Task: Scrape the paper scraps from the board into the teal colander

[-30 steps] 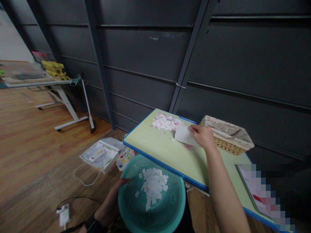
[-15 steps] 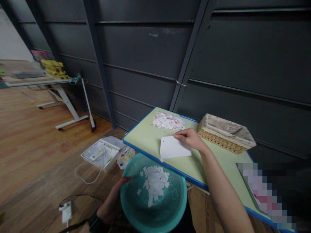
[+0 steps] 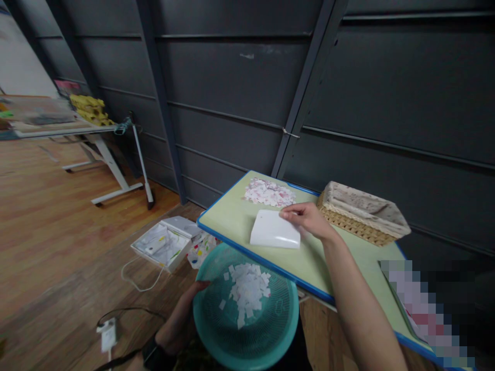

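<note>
A glossy white sheet (image 3: 274,230), bent along its near edge, is pinched at its upper right corner by my right hand (image 3: 303,217), just over the pale green tabletop (image 3: 228,216). My left hand (image 3: 183,309) grips the left rim of a teal plastic colander (image 3: 284,330), the thumb hooked over the edge and the other fingers hidden below. Many small white paper pieces (image 3: 249,288) lie heaped in the colander. Behind the sheet, a pile of white and pinkish paper scraps (image 3: 268,192) rests on the table.
A fabric-lined woven basket (image 3: 356,224) stands at the table's back right. At the right end lies a blurred-out flat item (image 3: 421,314). On the floor to the left are an open white box (image 3: 162,245) and a power strip (image 3: 109,335). Another table (image 3: 65,132) stands farther left.
The white sheet has shifted slightly left, and its near edge now curves and catches the light. My left hand and the colander stay much as they were.
</note>
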### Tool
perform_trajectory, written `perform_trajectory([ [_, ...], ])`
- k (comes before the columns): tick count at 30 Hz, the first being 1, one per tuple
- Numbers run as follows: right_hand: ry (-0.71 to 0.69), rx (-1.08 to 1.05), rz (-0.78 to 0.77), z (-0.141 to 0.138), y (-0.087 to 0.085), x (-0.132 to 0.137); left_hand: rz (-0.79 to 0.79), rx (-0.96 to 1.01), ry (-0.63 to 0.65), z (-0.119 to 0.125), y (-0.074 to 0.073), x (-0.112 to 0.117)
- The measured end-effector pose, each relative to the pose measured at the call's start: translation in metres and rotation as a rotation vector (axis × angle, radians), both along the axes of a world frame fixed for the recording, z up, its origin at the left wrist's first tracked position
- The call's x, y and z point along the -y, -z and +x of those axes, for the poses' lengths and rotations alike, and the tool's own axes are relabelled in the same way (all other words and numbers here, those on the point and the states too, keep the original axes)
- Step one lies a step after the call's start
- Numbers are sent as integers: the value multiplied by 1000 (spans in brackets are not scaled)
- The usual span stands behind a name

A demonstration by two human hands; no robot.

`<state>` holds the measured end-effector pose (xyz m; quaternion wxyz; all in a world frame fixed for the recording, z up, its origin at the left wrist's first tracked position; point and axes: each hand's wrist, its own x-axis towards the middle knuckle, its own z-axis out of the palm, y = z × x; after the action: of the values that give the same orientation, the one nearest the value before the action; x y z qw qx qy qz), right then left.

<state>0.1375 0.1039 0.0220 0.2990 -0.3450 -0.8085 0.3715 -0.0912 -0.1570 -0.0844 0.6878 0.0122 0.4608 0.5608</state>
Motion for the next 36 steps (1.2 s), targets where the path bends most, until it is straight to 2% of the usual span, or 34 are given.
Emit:
perform_trajectory([
  [3,268,-180,108,13,3,-18,-8,-12,7,1,-3,1],
  [5,410,-217,201,24,6,-31,-14,-24,5,2,-4,2],
  [8,568,-152,382,37,10,-44,-46,13,20,2,-6,2],
  [10,611,-59,492,42,12,-48,-66,31,40,2,-7,3],
  [15,606,142,601,53,18,-56,-46,15,28,0,-5,6],
  [23,632,214,490,69,31,-71,-48,31,51,-2,0,5],
  [29,504,187,391,59,30,-66,-40,56,66,0,6,7],
  [36,422,275,444,34,28,-50,-30,28,56,0,11,8],
])
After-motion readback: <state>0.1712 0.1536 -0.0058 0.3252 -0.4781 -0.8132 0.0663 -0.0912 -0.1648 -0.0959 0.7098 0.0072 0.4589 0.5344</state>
